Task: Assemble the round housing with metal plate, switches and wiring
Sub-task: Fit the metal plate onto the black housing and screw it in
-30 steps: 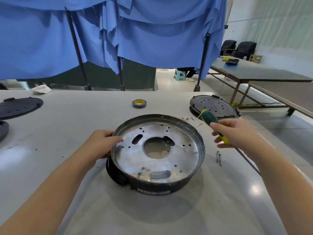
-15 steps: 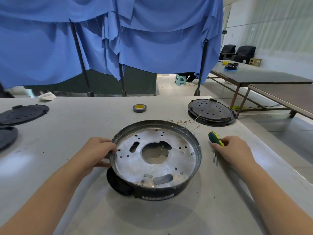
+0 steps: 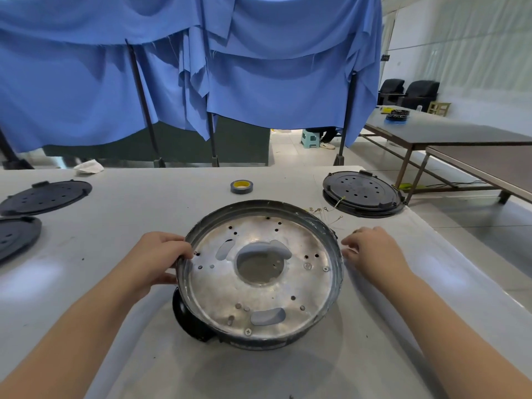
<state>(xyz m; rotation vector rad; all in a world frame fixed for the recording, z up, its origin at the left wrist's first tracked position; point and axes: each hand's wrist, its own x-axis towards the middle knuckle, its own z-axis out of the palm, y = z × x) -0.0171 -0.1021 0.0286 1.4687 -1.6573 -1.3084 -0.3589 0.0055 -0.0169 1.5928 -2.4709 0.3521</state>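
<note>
Metal plate [image 3: 259,283] inside round housing [image 3: 335,286]: my left hand [image 3: 157,259] grips its rim; my right hand [image 3: 371,249], fingers seemingly relaxed, rests beside it.

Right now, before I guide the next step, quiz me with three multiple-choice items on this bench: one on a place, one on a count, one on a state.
1. Where is the tape roll?
A. beyond the round housing
B. inside it
C. on the floor

2. How many black perforated lids lie on the table?
A. one
B. three
C. five

3. What is the left hand doing?
A. lying flat on the table
B. gripping the housing rim
C. holding tape

Answers: 1 A, the roll sits on the table past the far rim. 2 B, two at left, one at right. 3 B, its fingers curl over the rim; the right hand holds nothing.
</note>
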